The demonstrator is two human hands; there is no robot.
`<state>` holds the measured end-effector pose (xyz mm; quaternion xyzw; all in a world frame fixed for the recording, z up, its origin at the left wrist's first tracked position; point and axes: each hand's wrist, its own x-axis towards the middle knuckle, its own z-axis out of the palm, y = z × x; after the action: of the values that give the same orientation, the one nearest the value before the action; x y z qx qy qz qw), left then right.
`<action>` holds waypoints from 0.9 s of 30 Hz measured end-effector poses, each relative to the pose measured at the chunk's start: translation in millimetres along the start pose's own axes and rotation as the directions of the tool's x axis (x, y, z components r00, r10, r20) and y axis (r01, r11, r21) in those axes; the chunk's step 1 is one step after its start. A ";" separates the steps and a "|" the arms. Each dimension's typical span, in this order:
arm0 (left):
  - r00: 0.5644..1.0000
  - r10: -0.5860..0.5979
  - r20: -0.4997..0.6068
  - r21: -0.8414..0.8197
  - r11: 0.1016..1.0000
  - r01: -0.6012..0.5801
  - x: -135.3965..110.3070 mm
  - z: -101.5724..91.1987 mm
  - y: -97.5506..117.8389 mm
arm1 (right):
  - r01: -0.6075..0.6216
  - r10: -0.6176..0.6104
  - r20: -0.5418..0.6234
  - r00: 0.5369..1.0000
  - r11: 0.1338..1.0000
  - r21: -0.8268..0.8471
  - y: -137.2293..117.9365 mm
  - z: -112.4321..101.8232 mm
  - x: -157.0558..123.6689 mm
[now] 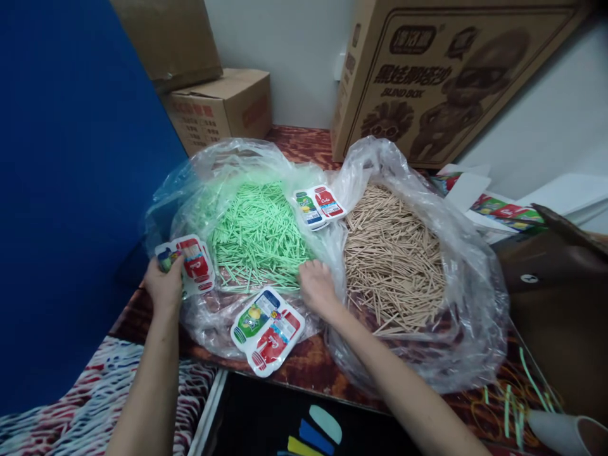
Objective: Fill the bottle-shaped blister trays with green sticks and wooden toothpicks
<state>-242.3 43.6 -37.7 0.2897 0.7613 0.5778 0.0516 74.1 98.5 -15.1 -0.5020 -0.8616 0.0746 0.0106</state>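
My left hand (164, 283) grips a printed blister tray (192, 263) with bottle-shaped pockets at the left rim of a clear plastic bag (199, 171). That bag holds a heap of green sticks (254, 231). My right hand (316, 285) rests knuckles-up, fingers curled, at the near edge of the green heap; what it holds is hidden. A second tray (267, 329) lies just in front of that hand. A third tray (318, 206) sits between the green heap and a pile of tan sticks (392, 256) in another clear bag (475, 278).
Blue panel (71, 190) stands close on the left. Cardboard boxes (221, 107) sit at the back, and a large printed carton (441, 69) leans behind the bags. Papers and more trays (498, 209) lie at the right, beside a brown object (555, 297).
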 end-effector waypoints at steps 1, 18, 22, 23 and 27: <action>0.998 0.046 -0.037 0.094 0.995 -0.042 2.8 0.4 -0.6 | -0.037 0.036 0.009 0.999 0.997 0.074 3.8 -1.3 2.4; 0.831 0.117 0.544 -0.204 0.979 -0.005 -153.1 52.6 73.7 | -0.342 0.112 0.329 0.938 0.141 0.929 20.6 -10.5 36.5; 0.703 -0.094 0.704 -0.345 0.821 0.455 -158.3 73.0 75.6 | -0.386 -0.041 0.388 0.921 -0.248 0.889 24.8 -5.9 16.9; 0.681 -0.113 0.723 -0.361 0.779 0.513 -158.3 79.6 77.2 | -0.398 -0.079 0.393 0.916 -0.298 0.868 24.4 -3.4 12.3; 0.665 -0.179 0.725 -0.360 0.724 0.588 -155.1 105.7 88.2 | -0.465 -0.208 0.417 0.885 -0.429 0.774 17.8 7.0 -2.5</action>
<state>-36.7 70.3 -31.7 0.2637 0.5316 0.6138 0.5206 90.0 104.1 -24.4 -0.3366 -0.3011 0.8590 0.2412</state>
